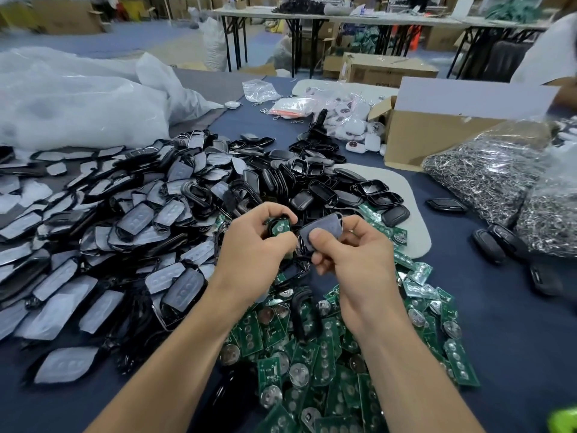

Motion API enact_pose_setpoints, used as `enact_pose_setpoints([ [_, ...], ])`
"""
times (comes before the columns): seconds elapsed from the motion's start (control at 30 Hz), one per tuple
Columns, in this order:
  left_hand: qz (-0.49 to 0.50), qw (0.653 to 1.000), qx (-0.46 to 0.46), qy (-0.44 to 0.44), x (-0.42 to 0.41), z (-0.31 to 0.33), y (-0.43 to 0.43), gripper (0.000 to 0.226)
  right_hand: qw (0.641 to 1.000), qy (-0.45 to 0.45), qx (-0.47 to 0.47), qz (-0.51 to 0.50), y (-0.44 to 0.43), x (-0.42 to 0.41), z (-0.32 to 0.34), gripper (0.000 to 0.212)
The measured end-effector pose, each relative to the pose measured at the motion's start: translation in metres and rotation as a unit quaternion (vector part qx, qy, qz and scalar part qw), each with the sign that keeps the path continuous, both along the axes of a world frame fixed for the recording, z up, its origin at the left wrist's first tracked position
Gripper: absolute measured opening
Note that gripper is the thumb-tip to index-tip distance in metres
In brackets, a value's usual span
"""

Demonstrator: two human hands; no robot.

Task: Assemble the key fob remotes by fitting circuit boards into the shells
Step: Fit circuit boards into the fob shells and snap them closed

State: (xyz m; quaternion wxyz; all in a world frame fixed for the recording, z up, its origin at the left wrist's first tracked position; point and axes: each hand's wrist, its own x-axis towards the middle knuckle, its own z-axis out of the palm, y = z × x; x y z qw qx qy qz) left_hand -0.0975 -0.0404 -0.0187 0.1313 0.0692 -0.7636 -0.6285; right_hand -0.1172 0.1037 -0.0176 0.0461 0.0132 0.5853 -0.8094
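Left hand (256,245): fingers curled tight round a black shell (271,229), with a green circuit board (280,227) showing between thumb and forefinger. Whether the board is fully seated cannot be told.

Right hand (356,260): thumb and fingers pinch a grey cover (323,229) with a dark rim, the thumb tip pressed on its face. The cover is tilted and sits just beside the shell, both held above the table.

Heap of circuit boards (327,354): green, many with round silver discs, lying under and in front of both wrists.

Heap of shells (125,232): black frames faced with grey film, spread wide to the left – plain black backs (315,176) are piled behind the hands, partly on a white mat (409,195).

Table (505,326): covered in dark blue cloth.

Also on it: white plastic bags (78,101) at far left, a cardboard box (437,135) and a clear bag of metal rings (487,173) at right.

Room: folding tables (343,18) and cartons at the back, blurred.
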Motion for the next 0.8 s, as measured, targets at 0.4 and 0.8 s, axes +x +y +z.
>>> enact_pose_setpoints([
  [0.4,-0.009,1.000,0.014,-0.008,0.0025,0.0021,0.0040,0.014,1.000,0.011,-0.018,0.009,-0.0005,0.0028,0.0012,0.018],
  [0.8,0.081,0.989,-0.115,0.043,0.0052,0.0015,0.0016,0.017,0.993,0.078,0.093,-0.008,0.0015,0.0008,-0.0012,0.020],
])
